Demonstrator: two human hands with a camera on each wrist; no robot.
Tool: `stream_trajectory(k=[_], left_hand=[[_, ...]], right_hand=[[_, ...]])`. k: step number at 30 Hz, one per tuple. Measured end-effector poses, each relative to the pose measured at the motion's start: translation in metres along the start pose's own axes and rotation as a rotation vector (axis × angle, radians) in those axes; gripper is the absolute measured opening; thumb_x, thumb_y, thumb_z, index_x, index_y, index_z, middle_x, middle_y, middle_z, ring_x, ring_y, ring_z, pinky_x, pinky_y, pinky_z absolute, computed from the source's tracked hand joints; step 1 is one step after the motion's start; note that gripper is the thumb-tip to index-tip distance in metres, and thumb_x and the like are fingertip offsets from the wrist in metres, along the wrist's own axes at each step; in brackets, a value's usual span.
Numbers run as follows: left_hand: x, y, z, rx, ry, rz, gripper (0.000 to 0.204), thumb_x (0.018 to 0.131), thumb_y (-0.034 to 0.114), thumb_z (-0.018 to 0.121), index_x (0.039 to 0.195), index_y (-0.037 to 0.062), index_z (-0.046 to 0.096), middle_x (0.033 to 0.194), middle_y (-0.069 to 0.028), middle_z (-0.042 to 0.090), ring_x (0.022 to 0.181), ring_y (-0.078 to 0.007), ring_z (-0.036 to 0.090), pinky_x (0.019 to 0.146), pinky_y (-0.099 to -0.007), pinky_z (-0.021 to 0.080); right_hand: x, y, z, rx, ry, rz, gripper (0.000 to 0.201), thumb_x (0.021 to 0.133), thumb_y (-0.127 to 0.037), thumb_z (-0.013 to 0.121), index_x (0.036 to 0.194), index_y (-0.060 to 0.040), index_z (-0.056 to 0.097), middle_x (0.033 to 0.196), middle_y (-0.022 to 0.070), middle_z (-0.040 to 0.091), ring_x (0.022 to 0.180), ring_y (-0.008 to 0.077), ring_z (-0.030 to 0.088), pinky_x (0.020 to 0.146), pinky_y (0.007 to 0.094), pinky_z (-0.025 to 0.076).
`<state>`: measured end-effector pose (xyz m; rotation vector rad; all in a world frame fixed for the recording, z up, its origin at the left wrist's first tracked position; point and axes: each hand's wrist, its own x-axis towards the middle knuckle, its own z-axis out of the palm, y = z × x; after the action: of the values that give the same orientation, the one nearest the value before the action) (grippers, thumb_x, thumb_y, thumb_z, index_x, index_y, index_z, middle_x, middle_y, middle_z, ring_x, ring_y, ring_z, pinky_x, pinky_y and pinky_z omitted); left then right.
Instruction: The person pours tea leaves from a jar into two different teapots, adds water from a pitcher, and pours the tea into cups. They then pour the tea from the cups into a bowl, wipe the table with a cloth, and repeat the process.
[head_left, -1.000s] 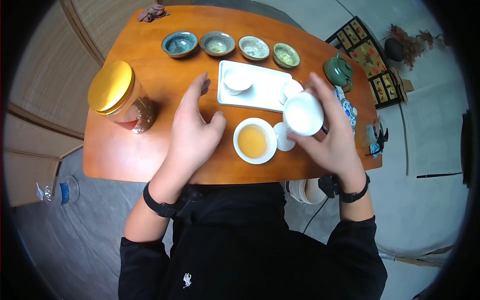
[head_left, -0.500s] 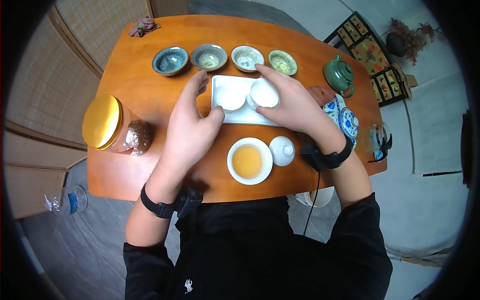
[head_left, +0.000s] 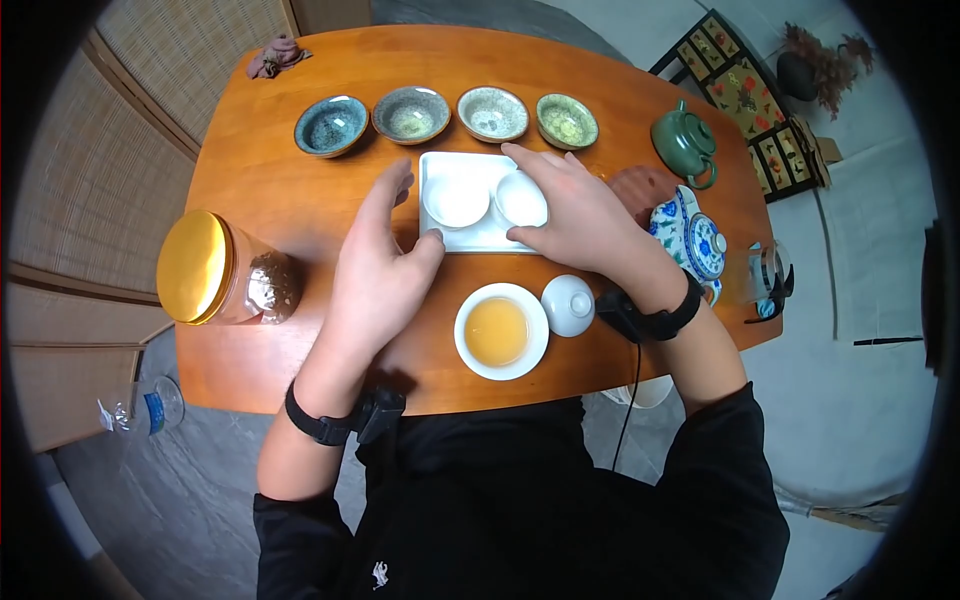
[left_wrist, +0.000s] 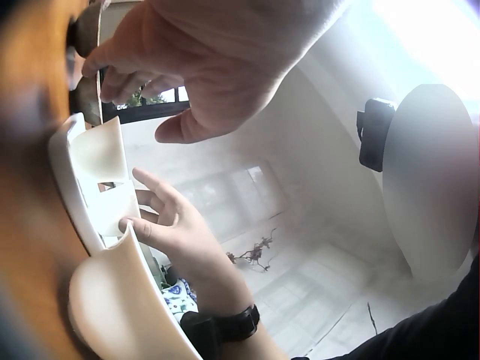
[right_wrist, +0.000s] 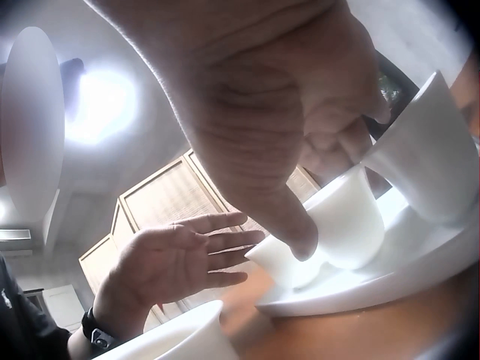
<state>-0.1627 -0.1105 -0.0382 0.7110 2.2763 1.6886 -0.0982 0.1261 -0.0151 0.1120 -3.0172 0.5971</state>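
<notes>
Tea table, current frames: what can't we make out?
- Right end of the white tray, head view: covered by the right hand.
- Right hand's other fingertips, head view: behind that hand.
- Much of the gaiwan bowl, right wrist view: cut off by the bottom edge.
- Left side of the blue-and-white teapot, head view: behind the forearm.
- Text on the floor container's label, head view: too small.

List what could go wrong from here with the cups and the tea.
The white cup in the right hand could knock or chip against its close neighbour.
The black wrist device sits near the lid and might nudge it into the bowl.
That bowl holds tea near the table's front edge; a bump could spill it.
</notes>
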Motion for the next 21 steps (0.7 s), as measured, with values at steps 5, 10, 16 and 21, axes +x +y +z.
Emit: stream_trajectory(k=[5,10,16,21], left_hand=[[-0.002,-0.007,0.001,0.023,0.008,0.007,0.066,0.087,0.003,0.064,0.149,-0.0047,0.042,0.144,-0.0261,0.053,0.140,-0.0328,0.049,0.118,-0.0414,0.036],[-0.008,-0.005,-0.001,0.050,0.020,0.004,0.067,0.086,0.008,0.064,0.148,-0.0059,0.043,0.140,-0.0301,0.056,0.137,-0.0371,0.051,0.114,-0.0409,0.040],[-0.012,-0.003,-0.004,0.062,0.027,0.026,0.067,0.087,0.008,0.066,0.148,-0.0051,0.043,0.141,-0.0288,0.055,0.137,-0.0357,0.051,0.114,-0.0414,0.039],[-0.016,0.000,-0.005,0.047,0.009,-0.019,0.065,0.089,0.005,0.064,0.150,-0.0024,0.042,0.146,-0.0233,0.052,0.141,-0.0311,0.047,0.118,-0.0426,0.034]], right_hand=[[0.000,0.004,0.004,-0.048,0.008,-0.035,0.080,0.079,-0.022,0.081,0.148,-0.0023,0.044,0.128,0.0225,0.061,0.120,0.0386,0.059,0.116,0.0611,0.034],[-0.002,0.000,0.002,-0.084,-0.021,-0.013,0.073,0.080,-0.024,0.079,0.143,-0.0017,0.050,0.121,0.0190,0.061,0.117,0.0377,0.060,0.116,0.0619,0.034],[0.001,-0.004,-0.002,-0.126,-0.070,0.007,0.066,0.081,-0.024,0.078,0.137,0.0015,0.055,0.119,0.0184,0.061,0.116,0.0363,0.060,0.116,0.0618,0.034],[0.000,-0.007,-0.001,-0.152,-0.085,0.013,0.067,0.081,-0.022,0.079,0.139,0.0008,0.054,0.122,0.0192,0.062,0.117,0.0375,0.060,0.116,0.0593,0.034]])
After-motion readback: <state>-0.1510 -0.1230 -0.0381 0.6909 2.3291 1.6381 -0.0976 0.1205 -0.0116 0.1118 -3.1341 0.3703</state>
